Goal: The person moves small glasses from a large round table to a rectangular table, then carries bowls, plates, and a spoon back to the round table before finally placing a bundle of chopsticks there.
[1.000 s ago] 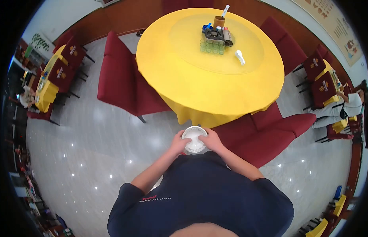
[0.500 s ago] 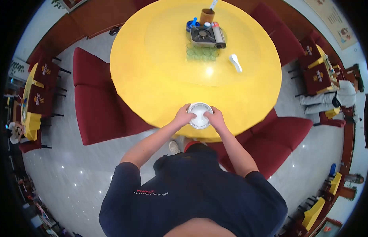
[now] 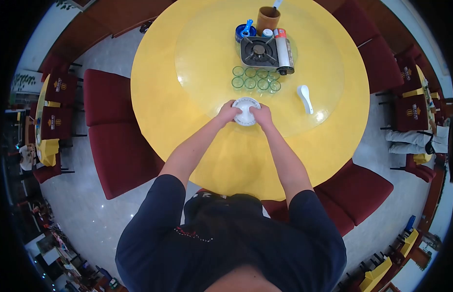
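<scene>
Both my hands hold a white bowl stack (image 3: 246,109) over the round yellow table (image 3: 187,121), at the near edge of its glass turntable (image 3: 207,53). My left hand (image 3: 229,113) grips the left rim and my right hand (image 3: 262,116) grips the right rim. Whether the stack rests on the turntable or hovers just above it I cannot tell. Several small green glasses (image 3: 255,80) stand just beyond the stack.
On the turntable sit a portable gas stove (image 3: 265,51) with a canister, a brown cup (image 3: 268,19), a blue dish (image 3: 245,32) and a white spoon (image 3: 304,96). Red chairs (image 3: 114,141) ring the table. A seated person (image 3: 411,141) is at the far right.
I have stepped up to the table and reached forward. The bowl stack went from near my chest, across the table edge, to the near rim of the turntable.
</scene>
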`<action>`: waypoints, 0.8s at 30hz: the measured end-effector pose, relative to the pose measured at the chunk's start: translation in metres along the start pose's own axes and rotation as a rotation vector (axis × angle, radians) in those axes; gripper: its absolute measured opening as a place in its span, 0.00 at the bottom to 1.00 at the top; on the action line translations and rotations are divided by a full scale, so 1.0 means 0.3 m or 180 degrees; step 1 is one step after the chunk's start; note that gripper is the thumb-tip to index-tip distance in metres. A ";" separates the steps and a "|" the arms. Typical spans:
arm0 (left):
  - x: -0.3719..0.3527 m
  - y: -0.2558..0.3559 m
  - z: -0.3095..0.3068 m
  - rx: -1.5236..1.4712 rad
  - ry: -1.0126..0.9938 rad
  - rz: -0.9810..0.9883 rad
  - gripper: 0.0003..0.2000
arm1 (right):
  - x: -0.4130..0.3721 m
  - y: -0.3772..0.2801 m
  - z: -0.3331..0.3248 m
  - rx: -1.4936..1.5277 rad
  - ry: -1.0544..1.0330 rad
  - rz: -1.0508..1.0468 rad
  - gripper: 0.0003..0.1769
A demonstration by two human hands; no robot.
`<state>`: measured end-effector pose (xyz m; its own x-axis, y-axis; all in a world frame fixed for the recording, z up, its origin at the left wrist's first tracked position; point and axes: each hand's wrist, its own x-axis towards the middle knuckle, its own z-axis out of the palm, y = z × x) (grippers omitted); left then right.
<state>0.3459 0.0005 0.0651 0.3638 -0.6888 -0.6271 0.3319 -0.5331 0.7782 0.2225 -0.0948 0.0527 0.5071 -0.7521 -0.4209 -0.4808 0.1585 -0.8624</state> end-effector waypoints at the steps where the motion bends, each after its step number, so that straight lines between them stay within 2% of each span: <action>1: 0.006 -0.001 -0.008 0.0101 -0.0001 -0.0004 0.25 | 0.000 -0.003 0.007 -0.0085 0.0024 -0.0040 0.22; 7: 0.035 0.015 -0.039 0.0036 -0.0162 -0.0154 0.26 | 0.001 -0.059 0.013 -0.0490 0.0133 0.0020 0.23; 11: 0.056 0.021 -0.036 0.0165 -0.0037 -0.0110 0.25 | 0.050 -0.033 0.026 -0.0729 0.0078 0.0025 0.24; 14: 0.060 0.020 -0.044 0.0178 -0.0056 -0.0150 0.27 | 0.056 -0.007 0.042 -0.0711 0.0017 0.0076 0.30; 16: 0.024 0.033 -0.041 0.0090 0.0046 -0.0054 0.30 | 0.055 0.047 0.067 -0.0558 0.0672 0.0092 0.35; 17: 0.011 0.025 -0.046 0.0111 0.0022 -0.0039 0.30 | 0.039 0.071 0.055 -0.0545 0.0704 0.0090 0.35; 19: -0.015 -0.004 -0.080 0.0030 0.0232 -0.0200 0.33 | -0.050 0.117 0.003 0.0654 0.0939 0.0158 0.32; 21: -0.087 -0.042 -0.140 -0.0195 0.0031 -0.0141 0.30 | -0.198 0.197 -0.019 0.1359 0.1175 -0.0063 0.24; 22: -0.106 -0.095 -0.196 -0.0101 -0.0027 -0.0010 0.30 | -0.282 0.244 -0.041 0.0990 0.1138 -0.0076 0.17; 23: -0.125 -0.159 -0.255 -0.0023 -0.0083 0.0130 0.29 | -0.323 0.416 -0.055 -0.0040 0.1121 0.0082 0.20; 24: -0.165 -0.202 -0.299 0.0243 0.0200 0.0076 0.26 | -0.436 0.419 -0.076 -0.0794 0.1188 0.0060 0.19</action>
<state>0.3859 0.1109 0.0460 0.4255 -0.6708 -0.6074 0.2562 -0.5544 0.7918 0.0794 0.0089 0.0058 0.2258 -0.9371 -0.2661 -0.6684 0.0497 -0.7422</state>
